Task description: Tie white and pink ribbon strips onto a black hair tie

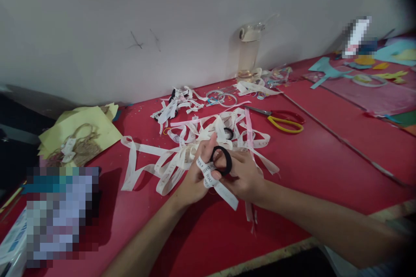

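Between my two hands is a black hair tie (228, 161) with a white printed ribbon (209, 177) looped at its left side. My left hand (196, 177) is closed, with the ribbon wrapped across its fingers and the thumb pointing up. My right hand (247, 175) is closed at the right side of the hair tie, fingers partly hidden behind it. One ribbon end hangs down below the hands. Just beyond them, a loose heap of white ribbon (169, 175) covers the red table (292, 181), with another black hair tie (229, 133) in it.
Scissors (286, 123) with red and yellow handles lie right of the heap. Ribboned black ties (173, 106) form a pile behind. A clear bottle (248, 54) stands by the wall. Yellow paper (107, 127) holds twine (81, 147) at left. Blue paper cutouts (326, 71) lie far right.
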The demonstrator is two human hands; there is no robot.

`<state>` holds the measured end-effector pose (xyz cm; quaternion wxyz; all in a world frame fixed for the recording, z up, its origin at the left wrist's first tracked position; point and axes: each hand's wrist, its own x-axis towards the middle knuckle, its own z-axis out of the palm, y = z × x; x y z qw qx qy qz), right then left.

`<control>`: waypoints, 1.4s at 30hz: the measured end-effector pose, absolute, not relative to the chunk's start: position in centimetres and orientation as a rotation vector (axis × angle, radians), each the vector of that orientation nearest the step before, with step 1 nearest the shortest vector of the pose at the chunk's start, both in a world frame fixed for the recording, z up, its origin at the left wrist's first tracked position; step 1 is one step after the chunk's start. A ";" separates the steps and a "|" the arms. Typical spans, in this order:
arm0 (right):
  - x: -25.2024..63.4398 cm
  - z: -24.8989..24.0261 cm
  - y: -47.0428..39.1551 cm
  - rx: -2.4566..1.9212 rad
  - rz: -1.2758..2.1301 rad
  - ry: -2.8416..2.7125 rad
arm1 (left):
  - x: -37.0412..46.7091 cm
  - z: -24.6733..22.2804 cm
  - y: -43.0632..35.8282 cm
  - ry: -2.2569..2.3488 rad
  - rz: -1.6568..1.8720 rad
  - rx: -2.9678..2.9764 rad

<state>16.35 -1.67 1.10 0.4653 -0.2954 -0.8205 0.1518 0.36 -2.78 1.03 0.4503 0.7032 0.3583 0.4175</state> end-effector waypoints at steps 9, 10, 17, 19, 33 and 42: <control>16.3 1.1 -1.4 -0.952 0.581 -2.042 | 0.3 1.1 -2.3 1.068 1.132 1.734; 16.3 1.2 -1.5 -0.968 0.642 -2.012 | 0.3 1.1 -2.3 1.078 1.143 1.739; 16.3 1.7 -2.0 -0.886 0.986 -1.940 | -0.2 -0.3 -1.8 1.166 1.290 1.684; 16.0 1.4 -2.1 -0.894 1.049 -1.933 | -0.3 -0.7 -1.8 1.199 1.334 1.654; 15.4 0.4 -2.0 -0.828 1.020 -2.264 | 0.2 0.5 -1.6 1.297 1.415 1.538; 15.4 -0.2 -2.0 -0.923 0.700 -2.445 | 0.2 0.8 -1.7 1.258 1.287 1.616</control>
